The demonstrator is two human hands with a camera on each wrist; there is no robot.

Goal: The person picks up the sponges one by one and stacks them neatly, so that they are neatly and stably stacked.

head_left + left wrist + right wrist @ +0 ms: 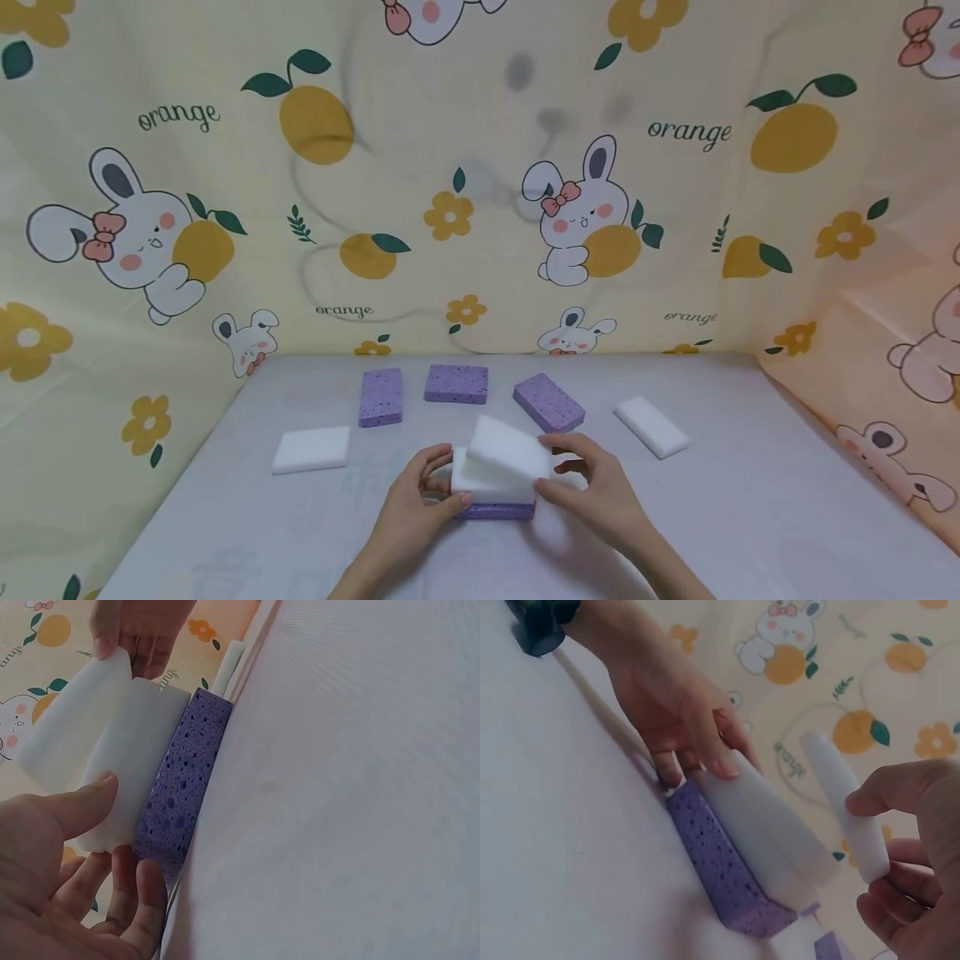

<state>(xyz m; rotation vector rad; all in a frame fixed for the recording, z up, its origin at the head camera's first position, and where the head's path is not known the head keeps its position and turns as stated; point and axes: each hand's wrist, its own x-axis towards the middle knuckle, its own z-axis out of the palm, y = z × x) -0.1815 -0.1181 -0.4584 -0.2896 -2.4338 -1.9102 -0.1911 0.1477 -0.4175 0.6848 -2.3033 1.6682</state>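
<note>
A purple sponge (495, 511) lies flat near the front of the table, its pitted side plain in the left wrist view. White sponge (480, 490) rests on top of it; the right wrist view hints at a seam, so I cannot tell whether it is one layer or two. My left hand (416, 496) grips the white layer at its left end, thumb on the near side, fingertips close to the purple sponge. Between thumb and fingers, my right hand (596, 483) pinches another white sponge (512, 450) by its right end, tilted above the stack and apart from it in the right wrist view.
Behind the stack lie three purple sponges, at left (381, 397), middle (456, 384) and right (549, 402). One white sponge (311, 450) lies to the left and another white sponge (650, 427) to the right. A patterned cloth (480, 283) stands behind the table.
</note>
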